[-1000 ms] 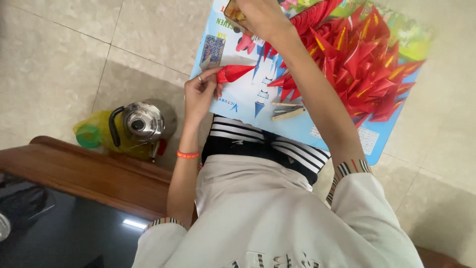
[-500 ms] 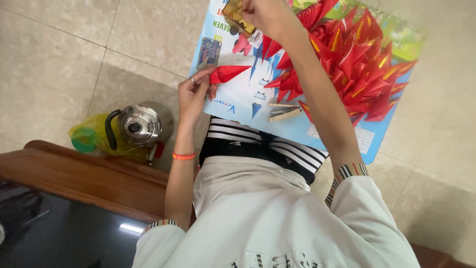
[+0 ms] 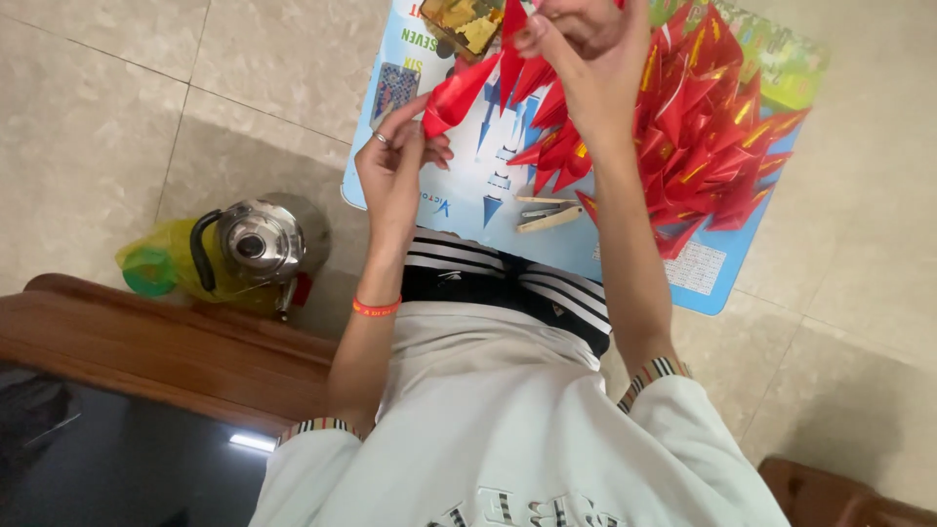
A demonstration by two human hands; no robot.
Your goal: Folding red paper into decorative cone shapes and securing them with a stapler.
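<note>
My left hand [image 3: 395, 166] pinches the lower end of a folded red paper piece [image 3: 457, 96]. An orange band circles that wrist. My right hand [image 3: 586, 44] is raised near the top edge, its fingers closed on the upper end of the same red paper. Under both hands lies a blue printed mat [image 3: 488, 185] on the tiled floor. A heap of several folded red and gold paper pieces [image 3: 712, 137] covers the mat's right side.
A wooden clip [image 3: 549, 217] lies on the mat near my lap. A steel kettle [image 3: 256, 242] stands left of me beside a yellow-green plastic bag [image 3: 156, 263]. A dark wooden table edge [image 3: 146, 351] runs along the bottom left.
My left hand has risen with the red paper piece and now meets my right hand, which came down to grip its other end. The camera has moved closer.
</note>
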